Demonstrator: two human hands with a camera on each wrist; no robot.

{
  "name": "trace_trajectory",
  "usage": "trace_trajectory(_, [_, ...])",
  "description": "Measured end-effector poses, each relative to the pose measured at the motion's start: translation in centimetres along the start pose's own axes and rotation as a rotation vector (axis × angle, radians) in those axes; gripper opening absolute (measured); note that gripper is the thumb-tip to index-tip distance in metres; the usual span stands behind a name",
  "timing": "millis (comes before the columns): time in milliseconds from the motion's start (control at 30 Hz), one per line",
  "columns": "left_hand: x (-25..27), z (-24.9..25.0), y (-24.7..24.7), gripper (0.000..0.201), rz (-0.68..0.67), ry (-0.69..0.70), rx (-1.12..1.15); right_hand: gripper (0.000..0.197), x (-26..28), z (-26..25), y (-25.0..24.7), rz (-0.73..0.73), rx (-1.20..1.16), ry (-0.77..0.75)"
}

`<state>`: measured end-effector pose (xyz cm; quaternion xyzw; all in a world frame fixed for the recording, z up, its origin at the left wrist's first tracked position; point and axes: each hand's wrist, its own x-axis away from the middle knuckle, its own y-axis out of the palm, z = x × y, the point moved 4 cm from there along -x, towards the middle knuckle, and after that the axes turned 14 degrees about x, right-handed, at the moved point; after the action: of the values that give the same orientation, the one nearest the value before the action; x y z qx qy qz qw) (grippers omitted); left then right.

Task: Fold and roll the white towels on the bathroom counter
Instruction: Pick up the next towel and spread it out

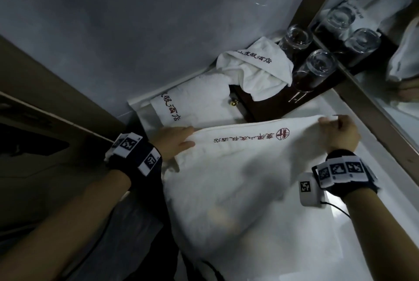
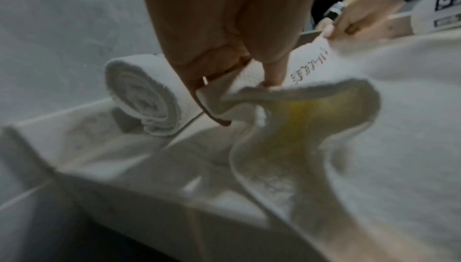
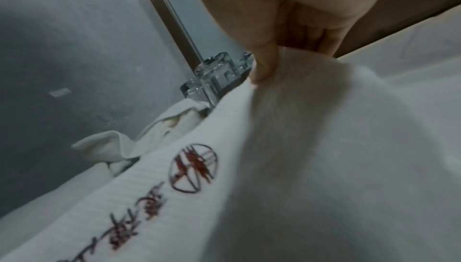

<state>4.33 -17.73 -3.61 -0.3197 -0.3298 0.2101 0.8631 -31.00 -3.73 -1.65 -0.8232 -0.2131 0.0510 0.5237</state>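
Observation:
A large white towel [image 1: 238, 178] with red embroidered lettering is held up over the white counter [image 1: 353, 122], its lower part hanging toward me. My left hand [image 1: 174, 142] pinches its left top corner [image 2: 249, 77]. At the other top corner, my right hand [image 1: 337, 131] grips the edge between thumb and curled fingers [image 3: 264, 65]. A rolled white towel [image 1: 192, 101] lies on the counter behind the left hand; its spiral end [image 2: 142, 96] shows in the left wrist view. A crumpled white towel [image 1: 256, 70] lies on a dark wooden box further back.
A dark wooden box [image 1: 247, 101] with a brass knob stands at the back of the counter, with two upturned glasses [image 1: 315, 67] on it. A mirror with a wooden frame [image 1: 362, 90] runs along the right. A grey wall [image 1: 136, 20] is behind.

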Motion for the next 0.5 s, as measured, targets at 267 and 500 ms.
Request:
trace_trajectory(267, [2.4, 2.0, -3.3, 0.017, 0.387, 0.056, 0.672, 0.043, 10.2, -12.1, 2.5, -0.423, -0.189, -0.722])
trace_trajectory(500, [4.1, 2.4, -4.5, 0.035, 0.445, 0.041, 1.089, 0.014, 15.5, -15.5, 5.9, -0.699, -0.203, -0.769])
